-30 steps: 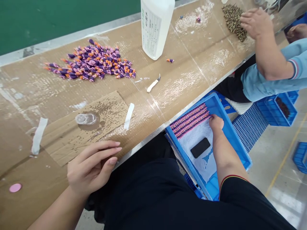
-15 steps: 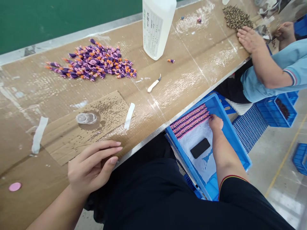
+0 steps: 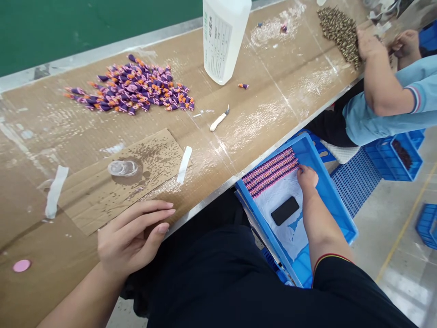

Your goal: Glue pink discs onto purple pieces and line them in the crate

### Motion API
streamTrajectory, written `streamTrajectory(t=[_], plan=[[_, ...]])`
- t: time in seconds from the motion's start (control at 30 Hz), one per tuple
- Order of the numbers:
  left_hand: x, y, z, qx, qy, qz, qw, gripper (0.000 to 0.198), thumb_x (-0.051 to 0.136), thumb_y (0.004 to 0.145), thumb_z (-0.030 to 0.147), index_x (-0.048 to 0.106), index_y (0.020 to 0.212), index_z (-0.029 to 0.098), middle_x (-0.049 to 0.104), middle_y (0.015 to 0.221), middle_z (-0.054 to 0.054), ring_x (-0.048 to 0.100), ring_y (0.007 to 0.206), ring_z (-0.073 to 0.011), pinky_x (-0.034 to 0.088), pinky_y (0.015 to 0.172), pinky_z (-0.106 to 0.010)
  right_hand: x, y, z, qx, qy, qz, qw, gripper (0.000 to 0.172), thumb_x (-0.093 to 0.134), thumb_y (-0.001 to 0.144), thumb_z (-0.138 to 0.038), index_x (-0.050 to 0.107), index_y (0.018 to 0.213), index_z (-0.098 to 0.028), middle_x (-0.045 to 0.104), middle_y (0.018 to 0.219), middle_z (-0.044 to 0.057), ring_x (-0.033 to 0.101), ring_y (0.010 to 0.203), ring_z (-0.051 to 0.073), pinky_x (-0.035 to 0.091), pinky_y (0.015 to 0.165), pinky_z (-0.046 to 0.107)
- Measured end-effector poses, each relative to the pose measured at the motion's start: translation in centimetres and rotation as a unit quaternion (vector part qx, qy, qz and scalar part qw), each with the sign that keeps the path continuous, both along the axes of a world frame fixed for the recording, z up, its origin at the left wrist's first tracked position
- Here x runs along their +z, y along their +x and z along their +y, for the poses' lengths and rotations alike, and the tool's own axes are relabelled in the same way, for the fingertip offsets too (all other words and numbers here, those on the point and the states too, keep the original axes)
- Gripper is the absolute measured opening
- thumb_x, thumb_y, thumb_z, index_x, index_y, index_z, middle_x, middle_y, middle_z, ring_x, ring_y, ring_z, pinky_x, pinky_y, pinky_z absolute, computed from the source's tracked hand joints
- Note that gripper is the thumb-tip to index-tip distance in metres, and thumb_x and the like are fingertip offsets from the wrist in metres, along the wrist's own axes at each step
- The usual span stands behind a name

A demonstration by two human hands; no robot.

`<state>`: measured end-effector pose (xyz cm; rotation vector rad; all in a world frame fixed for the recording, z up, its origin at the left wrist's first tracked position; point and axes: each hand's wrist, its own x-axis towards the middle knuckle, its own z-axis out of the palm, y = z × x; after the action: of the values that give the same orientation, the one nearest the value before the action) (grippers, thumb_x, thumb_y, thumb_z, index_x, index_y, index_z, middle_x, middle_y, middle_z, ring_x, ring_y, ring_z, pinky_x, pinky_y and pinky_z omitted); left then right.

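My left hand (image 3: 134, 239) rests at the table's front edge beside a taped-down cardboard sheet (image 3: 88, 200); its fingers are stretched out and it holds nothing. On that sheet a small clear plastic container (image 3: 122, 168) lies amid wet spots. Down to the right, my right hand (image 3: 307, 177) reaches into a blue plastic crate (image 3: 327, 191). Its fingers are pinched at the right end of neat rows of small purple and pink pieces (image 3: 271, 175); what lies between the fingertips is hidden. A black phone (image 3: 285, 211) lies below the rows on a pale sheet (image 3: 273, 196).
A heap of purple, pink and orange pieces (image 3: 133, 89) lies on the table behind a white-handled tool (image 3: 219, 119). A large translucent bottle (image 3: 221, 45) stands nearby. At right, a co-worker's hand (image 3: 370, 44) is beside a brownish metallic-looking heap (image 3: 337, 34).
The co-worker's near hand has moved right, away from the front of the brownish heap, which now spreads nearer the table edge. My own hands have hardly moved.
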<state>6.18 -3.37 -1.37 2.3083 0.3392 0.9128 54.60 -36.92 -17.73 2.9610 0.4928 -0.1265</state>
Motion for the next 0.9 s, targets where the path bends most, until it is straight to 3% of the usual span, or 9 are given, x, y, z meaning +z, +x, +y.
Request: streamTrajectory(t=[0.2,0.53,0.9], plan=[[0.1,-0.1,-0.2,0.009,-0.005,0.016,1.0,0.012,0.068,0.097,0.009,0.077,0.097,0.017,0.079,0.098,-0.006,0.076,0.08,-0.0121,0.064,0.073,-0.021,-1.1,0.6,-0.4,0.004,0.026,-0.016,1.0,0.036,0.062,0.093,-0.025,0.083,0.121,-0.023,0.08,0.108,0.011,0.072,0.095,0.026,0.056,0.082,0.033],[-0.1,-0.1,-0.2,0.006,0.0,0.008,1.0,0.012,0.067,0.098,0.008,0.076,0.098,0.016,0.078,0.098,-0.007,0.076,0.081,-0.0117,0.064,0.074,-0.021,-1.2,1.3,-1.3,-0.014,0.049,-0.03,0.998,0.036,0.058,0.093,-0.02,0.081,0.12,-0.016,0.082,0.109,0.014,0.075,0.099,0.029,0.057,0.088,0.035],[-0.1,0.1,-0.4,0.008,0.006,0.002,1.0,0.012,0.067,0.098,0.008,0.076,0.098,0.017,0.079,0.095,-0.006,0.076,0.079,-0.0125,0.064,0.072,-0.021,-1.2,1.4,-1.3,-0.005,0.024,0.004,1.0,0.044,0.053,0.099,-0.023,0.077,0.135,-0.018,0.081,0.118,0.014,0.075,0.108,0.03,0.058,0.095,0.038]])
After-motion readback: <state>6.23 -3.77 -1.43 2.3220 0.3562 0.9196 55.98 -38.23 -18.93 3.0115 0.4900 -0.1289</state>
